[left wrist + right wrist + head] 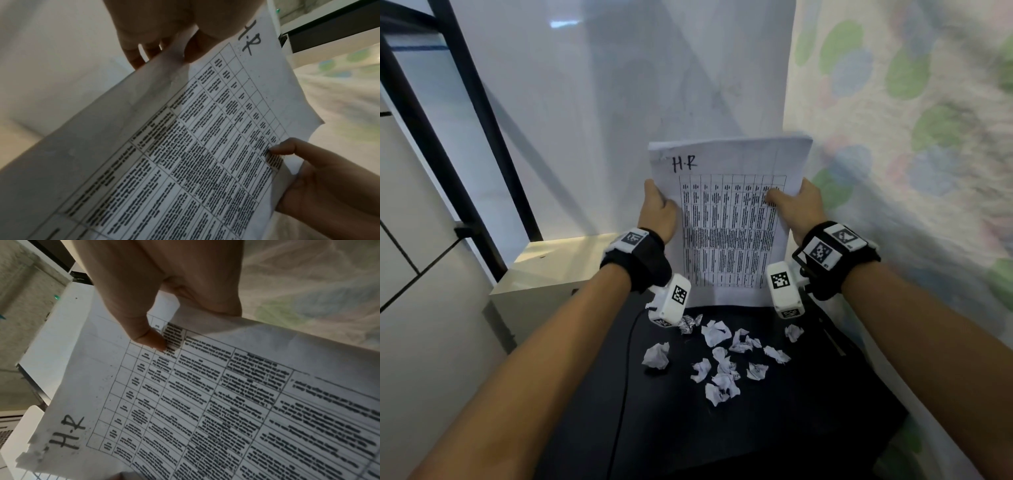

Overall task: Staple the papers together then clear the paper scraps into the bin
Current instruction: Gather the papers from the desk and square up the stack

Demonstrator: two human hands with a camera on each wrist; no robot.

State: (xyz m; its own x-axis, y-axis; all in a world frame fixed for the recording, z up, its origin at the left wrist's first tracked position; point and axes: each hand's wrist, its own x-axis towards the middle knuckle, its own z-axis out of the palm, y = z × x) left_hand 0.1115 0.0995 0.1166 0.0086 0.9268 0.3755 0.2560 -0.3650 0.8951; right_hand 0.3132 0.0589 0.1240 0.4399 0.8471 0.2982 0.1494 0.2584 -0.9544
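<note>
A stack of papers [729,222], its top sheet printed with a table and marked "H.R" by hand, stands upright with its bottom edge on the black table [774,428]. My left hand [658,209] grips its left edge and my right hand [796,205] grips its right edge, thumb pressed on the printed face. The left wrist view shows the papers [205,146] with my left thumb on the front and fingers behind. In the right wrist view my right thumb pinches the sheets [205,402]. Several crumpled paper scraps [722,363] lie on the table below. No stapler or bin is visible.
A white box-like unit [551,270] stands left of the table against a pale wall. A patterned curtain [911,137] hangs along the right. A black cable [625,377] runs down the table's left side. A black frame [458,113] slants at the far left.
</note>
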